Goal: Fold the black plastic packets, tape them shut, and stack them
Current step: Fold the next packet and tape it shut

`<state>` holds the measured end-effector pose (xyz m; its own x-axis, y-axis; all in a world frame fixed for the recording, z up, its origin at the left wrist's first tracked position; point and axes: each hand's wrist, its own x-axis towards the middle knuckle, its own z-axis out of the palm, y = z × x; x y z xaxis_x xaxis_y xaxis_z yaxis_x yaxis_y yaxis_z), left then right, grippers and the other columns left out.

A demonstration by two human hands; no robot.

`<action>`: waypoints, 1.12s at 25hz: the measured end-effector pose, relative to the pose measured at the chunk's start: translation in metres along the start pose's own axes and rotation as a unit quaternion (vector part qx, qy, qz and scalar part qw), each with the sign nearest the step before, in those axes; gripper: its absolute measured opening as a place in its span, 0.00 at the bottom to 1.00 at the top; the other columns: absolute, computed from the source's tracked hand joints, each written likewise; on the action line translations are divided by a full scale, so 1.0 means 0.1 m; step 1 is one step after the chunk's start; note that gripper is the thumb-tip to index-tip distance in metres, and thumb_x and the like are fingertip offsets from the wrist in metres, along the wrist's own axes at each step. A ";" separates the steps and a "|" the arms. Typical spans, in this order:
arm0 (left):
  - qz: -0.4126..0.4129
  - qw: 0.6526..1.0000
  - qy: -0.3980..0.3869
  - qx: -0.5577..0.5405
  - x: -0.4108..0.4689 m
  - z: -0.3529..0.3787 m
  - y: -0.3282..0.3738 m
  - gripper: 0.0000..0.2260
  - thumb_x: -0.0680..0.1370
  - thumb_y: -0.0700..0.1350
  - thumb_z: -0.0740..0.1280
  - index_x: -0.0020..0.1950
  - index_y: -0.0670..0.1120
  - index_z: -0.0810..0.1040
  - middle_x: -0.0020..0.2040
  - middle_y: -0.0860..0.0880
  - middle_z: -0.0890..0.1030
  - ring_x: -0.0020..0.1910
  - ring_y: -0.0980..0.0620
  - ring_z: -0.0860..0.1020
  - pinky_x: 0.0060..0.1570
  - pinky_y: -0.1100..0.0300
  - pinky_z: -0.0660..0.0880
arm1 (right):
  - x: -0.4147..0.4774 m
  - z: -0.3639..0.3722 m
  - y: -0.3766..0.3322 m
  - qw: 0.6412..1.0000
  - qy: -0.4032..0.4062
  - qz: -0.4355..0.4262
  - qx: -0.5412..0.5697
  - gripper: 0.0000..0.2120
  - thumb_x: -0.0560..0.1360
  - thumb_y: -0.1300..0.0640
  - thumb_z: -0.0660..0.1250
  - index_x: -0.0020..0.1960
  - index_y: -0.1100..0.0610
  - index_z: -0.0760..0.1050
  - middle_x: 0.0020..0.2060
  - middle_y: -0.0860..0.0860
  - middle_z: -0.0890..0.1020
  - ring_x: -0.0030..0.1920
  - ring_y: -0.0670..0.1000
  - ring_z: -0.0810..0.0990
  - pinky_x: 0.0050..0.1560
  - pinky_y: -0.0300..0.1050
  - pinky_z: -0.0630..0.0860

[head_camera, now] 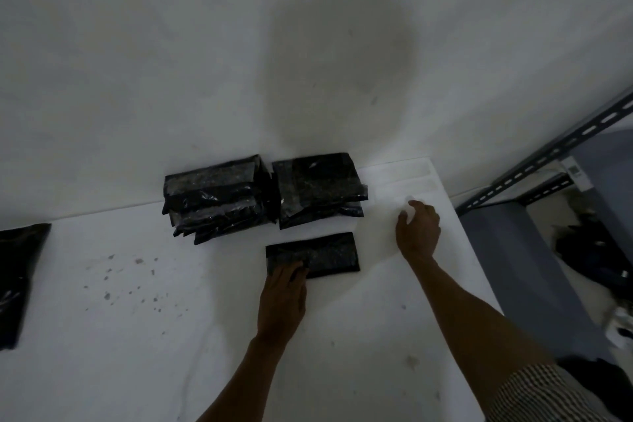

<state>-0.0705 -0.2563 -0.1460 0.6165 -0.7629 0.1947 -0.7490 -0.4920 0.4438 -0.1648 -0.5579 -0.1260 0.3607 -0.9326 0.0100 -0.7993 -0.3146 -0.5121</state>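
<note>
Black folded packet [322, 255], pinned at its near-left corner by the flat left hand [284, 288], lies long axis 9-to-3 on the white surface [137, 336]. At its 2 o'clock the right hand [418, 229] curls over pale tape strips [407, 181], grip unclear. Finished stacks [219, 195] sit at 12.

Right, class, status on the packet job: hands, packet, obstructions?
Left hand pressing folded packet flat. Right hand at tape strips, grip unclear. Nearest stack behind, path unobstructed.
</note>
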 end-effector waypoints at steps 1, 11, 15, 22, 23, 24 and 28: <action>0.000 1.000 0.001 0.001 0.00 0.02 -0.01 0.14 0.79 0.43 0.62 0.62 0.41 0.80 0.62 0.45 0.78 0.60 0.47 0.76 0.58 0.56 0.75 | 0.16 -0.02 -0.01 1.000 -0.006 0.011 -0.014 0.18 0.79 0.54 0.64 0.67 0.59 0.73 0.62 0.60 0.76 0.62 0.62 0.74 0.61 0.59 0.71; -0.021 1.000 -0.010 0.008 0.03 0.10 -0.02 0.16 0.80 0.47 0.60 0.62 0.44 0.80 0.61 0.47 0.79 0.59 0.48 0.77 0.58 0.58 0.71 | 1.21 0.01 -0.21 0.987 -0.051 0.140 -0.062 0.22 0.80 0.53 0.62 0.70 0.62 0.66 0.66 0.62 0.69 0.67 0.63 0.67 0.66 0.61 0.64; -0.026 1.000 -0.006 0.001 0.04 0.11 -0.01 0.14 0.79 0.47 0.61 0.60 0.44 0.81 0.60 0.47 0.79 0.59 0.48 0.77 0.60 0.59 0.68 | 1.38 0.03 -0.17 0.985 -0.028 0.165 -0.050 0.16 0.80 0.56 0.61 0.67 0.56 0.74 0.65 0.59 0.73 0.66 0.61 0.70 0.66 0.58 0.66; -0.022 1.000 -0.003 -0.003 0.10 0.13 -0.03 0.14 0.79 0.47 0.62 0.59 0.43 0.82 0.60 0.46 0.80 0.58 0.47 0.77 0.59 0.60 0.69 | 1.46 0.01 -0.19 0.985 0.006 0.161 -0.068 0.13 0.79 0.61 0.61 0.62 0.59 0.78 0.61 0.60 0.74 0.61 0.62 0.75 0.62 0.56 0.73; -0.020 1.000 -0.001 -0.004 0.11 0.13 -0.04 0.14 0.79 0.47 0.62 0.59 0.43 0.82 0.60 0.46 0.80 0.58 0.47 0.77 0.58 0.59 0.69 | 1.47 0.01 -0.20 0.983 0.005 0.164 -0.079 0.14 0.80 0.60 0.61 0.62 0.60 0.77 0.62 0.61 0.73 0.62 0.62 0.74 0.62 0.57 0.72; -0.018 1.000 0.000 -0.004 0.12 0.14 -0.04 0.14 0.79 0.46 0.62 0.59 0.43 0.82 0.60 0.46 0.80 0.58 0.47 0.77 0.58 0.59 0.70 | 1.48 0.00 -0.21 0.982 0.002 0.164 -0.091 0.14 0.80 0.60 0.60 0.62 0.62 0.77 0.62 0.61 0.74 0.63 0.62 0.74 0.63 0.58 0.72; -0.015 1.000 0.001 -0.001 0.13 0.14 -0.03 0.14 0.79 0.46 0.62 0.59 0.42 0.81 0.60 0.46 0.79 0.59 0.46 0.77 0.58 0.57 0.71 | 1.51 -0.01 -0.20 0.984 -0.011 0.151 -0.098 0.13 0.80 0.60 0.60 0.61 0.63 0.77 0.60 0.61 0.77 0.62 0.62 0.75 0.64 0.61 0.71</action>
<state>-0.0632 -0.2709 -0.1576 0.6392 -0.7471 0.1822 -0.7292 -0.5137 0.4521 -0.0950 -0.6926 -0.1136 0.1005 -0.9854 -0.1376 -0.9479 -0.0528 -0.3140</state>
